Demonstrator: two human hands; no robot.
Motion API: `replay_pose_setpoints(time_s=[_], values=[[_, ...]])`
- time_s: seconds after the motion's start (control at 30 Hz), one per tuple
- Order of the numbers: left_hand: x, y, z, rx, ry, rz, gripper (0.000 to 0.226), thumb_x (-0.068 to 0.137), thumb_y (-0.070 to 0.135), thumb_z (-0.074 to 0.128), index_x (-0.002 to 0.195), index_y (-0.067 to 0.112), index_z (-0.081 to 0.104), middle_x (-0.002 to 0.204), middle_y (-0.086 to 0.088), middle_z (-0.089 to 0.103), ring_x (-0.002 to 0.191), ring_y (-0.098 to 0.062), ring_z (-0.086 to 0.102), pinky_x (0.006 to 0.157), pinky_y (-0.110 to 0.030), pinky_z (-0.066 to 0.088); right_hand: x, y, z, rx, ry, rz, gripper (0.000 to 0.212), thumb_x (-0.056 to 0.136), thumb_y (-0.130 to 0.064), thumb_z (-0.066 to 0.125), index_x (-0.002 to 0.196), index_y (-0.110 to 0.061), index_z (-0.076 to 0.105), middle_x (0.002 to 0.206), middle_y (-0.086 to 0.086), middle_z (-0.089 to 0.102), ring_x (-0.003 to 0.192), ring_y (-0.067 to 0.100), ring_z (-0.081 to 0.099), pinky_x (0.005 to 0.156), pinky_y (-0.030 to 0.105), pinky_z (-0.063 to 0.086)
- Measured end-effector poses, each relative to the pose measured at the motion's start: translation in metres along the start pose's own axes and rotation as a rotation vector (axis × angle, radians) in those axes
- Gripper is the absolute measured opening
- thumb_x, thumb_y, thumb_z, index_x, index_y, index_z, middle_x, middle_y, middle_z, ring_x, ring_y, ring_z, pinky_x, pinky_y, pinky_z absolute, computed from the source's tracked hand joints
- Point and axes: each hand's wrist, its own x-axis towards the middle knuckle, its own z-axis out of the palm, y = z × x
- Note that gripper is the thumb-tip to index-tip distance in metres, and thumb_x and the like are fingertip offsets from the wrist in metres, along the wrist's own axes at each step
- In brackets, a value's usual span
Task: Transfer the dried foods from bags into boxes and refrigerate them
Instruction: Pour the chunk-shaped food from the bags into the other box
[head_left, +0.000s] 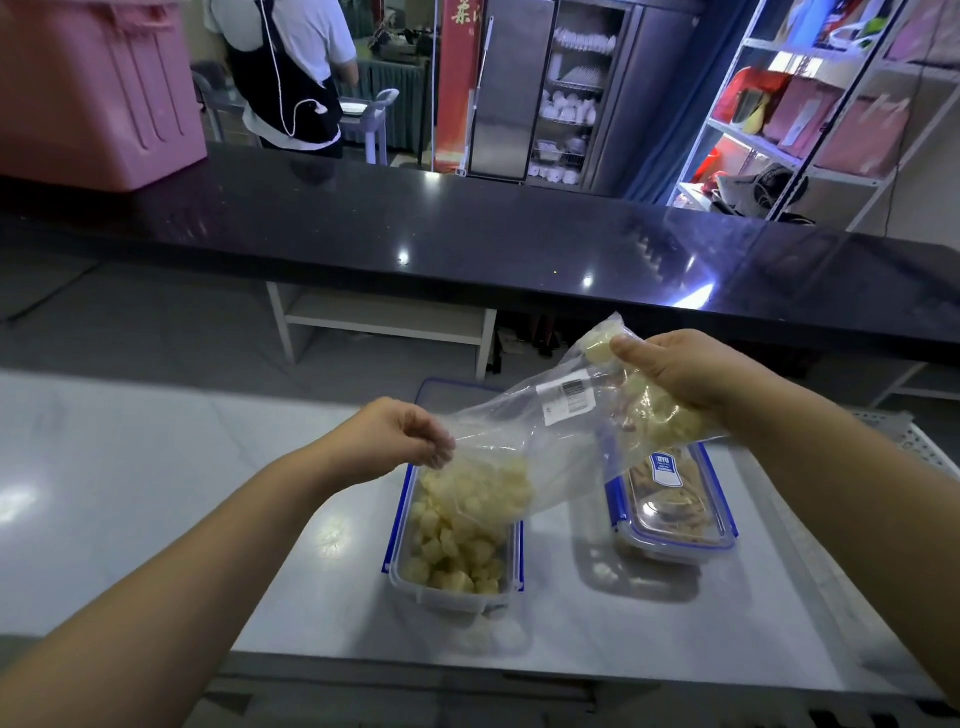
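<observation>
The black counter (467, 234) runs across at your twelve o'clock, with a pink crate (93, 88) at ten. Nearer you, the grey worktable (156, 467) carries both boxes. You hold the clear bag (524, 441) slanted, its high end toward two o'clock and its low mouth over the open box (447, 600), which is partly filled with pale chunks (452, 551). The lidded box (675, 519) sits at its three o'clock, apart. Your right hand (680, 369) grips the raised end, fingers curled round it; your left hand (389, 436) pinches the mouth's edge. A barcode label (569, 397) is on the bag.
</observation>
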Motion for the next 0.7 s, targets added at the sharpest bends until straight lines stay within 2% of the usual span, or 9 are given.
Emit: replay_pose_setpoints(time_s=[0.1,0.27,0.4,0.5,0.57,0.63,0.7], values=[[-0.003,0.002,0.000,0.004,-0.027,0.000,0.018,0.084,-0.005,0.059,0.092,0.006,0.072,0.083,-0.007,0.075,0.079,-0.016,0.071,0.076,-0.024,0.057,0.000,0.000,-0.002,0.022,-0.021,0.020,0.042,0.089,-0.040,0.061,0.096,0.001,0.067,0.088,0.024,0.071,0.071,0.038,0.070,0.070,0.053,0.058],[-0.002,0.008,-0.005,-0.010,0.066,0.024,0.020,0.085,-0.005,0.058,0.091,0.009,0.071,0.084,-0.006,0.074,0.078,-0.013,0.071,0.072,-0.020,0.055,-0.001,-0.006,0.001,0.077,0.022,0.006,0.041,0.087,-0.040,0.064,0.100,-0.001,0.066,0.094,0.024,0.070,0.079,0.043,0.070,0.072,0.063,0.054],[-0.002,0.008,-0.010,-0.012,0.105,0.021,0.020,0.085,-0.004,0.058,0.090,0.010,0.071,0.083,-0.005,0.074,0.077,-0.013,0.071,0.071,-0.019,0.055,0.001,-0.007,0.005,0.066,0.018,-0.013,0.041,0.088,-0.041,0.062,0.100,-0.002,0.066,0.089,0.021,0.071,0.073,0.037,0.070,0.069,0.054,0.058],[-0.004,0.002,-0.013,-0.002,0.010,-0.009,0.020,0.084,-0.007,0.057,0.089,0.006,0.072,0.084,-0.010,0.074,0.079,-0.019,0.071,0.076,-0.026,0.057,0.002,-0.005,0.006,0.064,-0.019,-0.012,0.040,0.090,-0.039,0.060,0.098,0.000,0.066,0.078,0.018,0.070,0.054,0.027,0.069,0.050,0.037,0.057],[-0.005,-0.001,-0.014,-0.003,-0.016,-0.015,0.021,0.084,-0.007,0.057,0.089,0.006,0.073,0.083,-0.009,0.075,0.080,-0.019,0.071,0.077,-0.028,0.057,0.004,-0.004,0.007,0.069,-0.031,-0.021,0.038,0.091,-0.036,0.059,0.098,0.001,0.065,0.074,0.016,0.068,0.046,0.021,0.066,0.045,0.029,0.053],[-0.003,-0.001,-0.015,-0.005,0.055,0.000,0.020,0.085,-0.005,0.057,0.090,0.008,0.072,0.083,-0.008,0.074,0.078,-0.015,0.071,0.074,-0.023,0.057,0.006,-0.004,0.008,0.077,-0.007,-0.045,0.038,0.091,-0.035,0.059,0.096,0.002,0.064,0.074,0.016,0.067,0.047,0.020,0.065,0.046,0.029,0.054],[0.002,0.002,-0.015,-0.035,0.142,0.023,0.019,0.085,-0.005,0.058,0.090,0.007,0.071,0.084,-0.007,0.074,0.074,-0.010,0.070,0.069,-0.017,0.055,0.009,-0.006,0.008,0.067,0.029,-0.078,0.038,0.090,-0.037,0.060,0.095,0.000,0.065,0.079,0.018,0.070,0.057,0.025,0.067,0.060,0.038,0.059]])
